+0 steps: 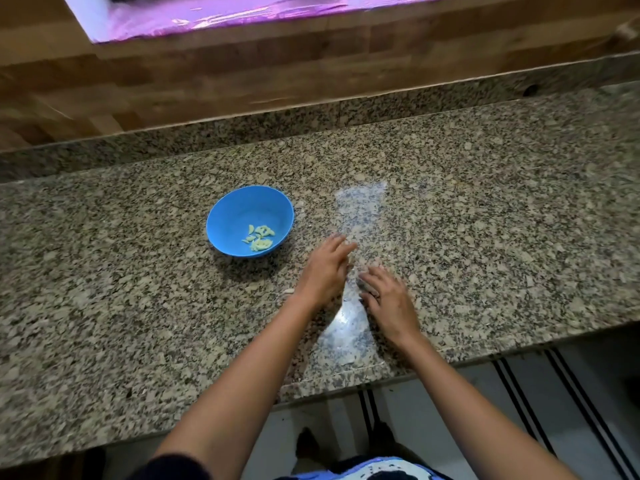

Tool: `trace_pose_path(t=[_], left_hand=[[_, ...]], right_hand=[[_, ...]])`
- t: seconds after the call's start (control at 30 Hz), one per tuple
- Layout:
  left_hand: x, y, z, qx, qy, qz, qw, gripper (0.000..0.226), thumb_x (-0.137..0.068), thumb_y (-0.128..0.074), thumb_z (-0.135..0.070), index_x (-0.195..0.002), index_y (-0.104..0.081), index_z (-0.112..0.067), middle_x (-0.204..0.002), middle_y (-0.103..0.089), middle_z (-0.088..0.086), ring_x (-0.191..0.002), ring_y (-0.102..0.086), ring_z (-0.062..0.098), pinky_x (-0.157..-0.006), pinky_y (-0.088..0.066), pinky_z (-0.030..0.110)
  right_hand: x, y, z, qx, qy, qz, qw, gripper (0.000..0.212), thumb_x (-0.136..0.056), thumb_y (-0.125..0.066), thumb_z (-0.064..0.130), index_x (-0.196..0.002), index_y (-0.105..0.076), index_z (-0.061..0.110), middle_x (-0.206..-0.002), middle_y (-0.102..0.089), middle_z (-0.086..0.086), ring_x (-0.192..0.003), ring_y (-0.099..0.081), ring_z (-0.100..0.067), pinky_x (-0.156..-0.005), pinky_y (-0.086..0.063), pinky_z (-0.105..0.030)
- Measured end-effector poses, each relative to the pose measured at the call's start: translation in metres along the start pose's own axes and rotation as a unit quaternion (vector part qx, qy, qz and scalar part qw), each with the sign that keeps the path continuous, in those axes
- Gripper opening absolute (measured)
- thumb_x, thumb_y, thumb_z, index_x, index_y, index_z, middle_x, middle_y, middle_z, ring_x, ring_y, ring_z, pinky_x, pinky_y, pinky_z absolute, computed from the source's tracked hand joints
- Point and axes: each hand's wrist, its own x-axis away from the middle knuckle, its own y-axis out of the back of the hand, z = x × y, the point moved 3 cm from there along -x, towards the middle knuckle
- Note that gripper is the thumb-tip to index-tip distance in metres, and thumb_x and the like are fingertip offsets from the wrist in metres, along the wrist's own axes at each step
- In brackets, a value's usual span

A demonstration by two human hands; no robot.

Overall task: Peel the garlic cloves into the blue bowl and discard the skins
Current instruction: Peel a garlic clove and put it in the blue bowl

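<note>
A blue bowl [250, 220] stands on the granite counter [485, 220] and holds several peeled, pale yellow garlic cloves [260, 238]. To its right lies a clear plastic bag [360, 216], flat and pinched narrow in the middle. My left hand [323, 268] rests on the bag's left side with fingers straight. My right hand [389, 299] lies flat on the bag's right side, fingers spread. A small pale scrap, maybe garlic skin [288, 291], sits on the counter by my left wrist.
A wooden wall panel [242, 74] rises behind the counter's granite upstand. The counter's front edge [450, 355] runs close below my hands, with a striped floor mat [540, 403] and tiled floor beneath.
</note>
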Motion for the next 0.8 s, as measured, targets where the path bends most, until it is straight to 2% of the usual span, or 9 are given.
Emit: trace_pose_path(t=[0.1, 0.17, 0.27, 0.33, 0.43, 0.53, 0.63, 0.77, 0.8], left_hand=[[-0.023, -0.017, 0.007, -0.108, 0.005, 0.120, 0.987, 0.045, -0.103, -0.028, -0.033, -0.147, -0.027, -0.026, -0.158, -0.011, 0.000, -0.146, -0.003, 0.018, -0.117, 0.002, 0.043], [-0.009, -0.026, 0.015, -0.106, -0.025, 0.142, 0.984, 0.048, -0.103, -0.023, -0.037, -0.149, -0.018, -0.027, -0.158, -0.004, -0.003, -0.146, 0.001, 0.016, -0.115, 0.008, 0.040], [0.027, -0.026, 0.024, -0.024, -0.049, 0.057, 0.997, 0.049, -0.102, -0.018, -0.043, -0.149, -0.012, -0.030, -0.156, -0.003, -0.008, -0.146, -0.001, 0.010, -0.119, 0.003, 0.035], [0.045, -0.025, 0.028, -0.028, 0.023, -0.023, 0.999, 0.057, -0.097, -0.009, -0.049, -0.148, 0.002, -0.025, -0.156, 0.009, -0.006, -0.145, 0.008, 0.009, -0.118, 0.006, 0.032], [0.048, -0.040, 0.021, -0.075, 0.131, -0.018, 0.988, 0.074, -0.089, 0.008, -0.062, -0.144, 0.023, -0.014, -0.151, 0.028, 0.005, -0.142, 0.023, 0.016, -0.114, 0.015, 0.031], [0.012, -0.054, 0.003, -0.082, 0.136, -0.014, 0.987, 0.076, -0.092, -0.001, -0.059, -0.143, 0.024, -0.008, -0.151, 0.026, 0.010, -0.142, 0.021, 0.021, -0.116, 0.012, 0.033], [-0.035, -0.058, -0.003, -0.098, 0.157, -0.035, 0.982, 0.076, -0.094, -0.004, -0.056, -0.145, 0.019, -0.004, -0.153, 0.020, 0.013, -0.144, 0.015, 0.023, -0.116, 0.009, 0.033], [-0.094, -0.050, 0.004, -0.117, 0.160, -0.054, 0.979, 0.072, -0.097, -0.004, -0.053, -0.146, 0.014, -0.004, -0.156, 0.013, 0.014, -0.144, 0.011, 0.022, -0.118, 0.006, 0.035], [-0.105, -0.047, 0.005, -0.118, 0.152, -0.052, 0.980, 0.068, -0.098, -0.004, -0.051, -0.147, 0.012, -0.006, -0.157, 0.011, 0.012, -0.145, 0.010, 0.021, -0.117, 0.007, 0.035]], right_hand=[[0.000, 0.003, -0.013, -0.044, -0.020, -0.031, 0.998, 0.036, -0.091, -0.051, 0.005, -0.124, -0.057, 0.018, -0.142, -0.044, 0.003, -0.131, -0.041, -0.016, -0.110, -0.029, -0.030], [-0.002, 0.010, -0.022, -0.059, -0.034, -0.060, 0.996, 0.036, -0.092, -0.050, 0.003, -0.124, -0.057, 0.017, -0.140, -0.046, 0.002, -0.124, -0.049, -0.015, -0.102, -0.033, -0.020], [-0.008, 0.022, -0.034, -0.084, -0.053, -0.098, 0.990, 0.036, -0.090, -0.052, 0.000, -0.124, -0.057, 0.013, -0.138, -0.048, -0.001, -0.117, -0.055, -0.016, -0.097, -0.041, -0.020], [-0.011, 0.030, -0.042, -0.105, -0.068, -0.129, 0.984, 0.038, -0.088, -0.053, -0.003, -0.124, -0.057, 0.010, -0.136, -0.050, -0.005, -0.119, -0.055, -0.020, -0.100, -0.042, -0.028], [-0.014, 0.037, -0.053, -0.128, -0.099, -0.156, 0.975, 0.039, -0.088, -0.056, -0.001, -0.125, -0.055, 0.009, -0.135, -0.051, -0.006, -0.118, -0.055, -0.021, -0.097, -0.042, -0.026], [-0.021, 0.040, -0.061, -0.141, -0.115, -0.154, 0.971, 0.039, -0.088, -0.057, 0.003, -0.127, -0.054, 0.011, -0.136, -0.050, -0.005, -0.118, -0.054, -0.021, -0.098, -0.047, -0.037], [-0.033, 0.041, -0.068, -0.153, -0.118, -0.145, 0.970, 0.040, -0.088, -0.059, 0.004, -0.127, -0.054, 0.012, -0.136, -0.051, -0.005, -0.122, -0.052, -0.020, -0.102, -0.044, -0.039], [-0.045, 0.043, -0.079, -0.163, -0.111, -0.157, 0.968, 0.042, -0.085, -0.062, 0.007, -0.125, -0.055, 0.016, -0.133, -0.053, -0.003, -0.106, -0.062, -0.022, -0.087, -0.053, -0.044], [-0.047, 0.044, -0.082, -0.165, -0.112, -0.156, 0.967, 0.042, -0.085, -0.063, 0.007, -0.125, -0.055, 0.016, -0.133, -0.053, -0.003, -0.107, -0.062, -0.022, -0.088, -0.053, -0.045]])
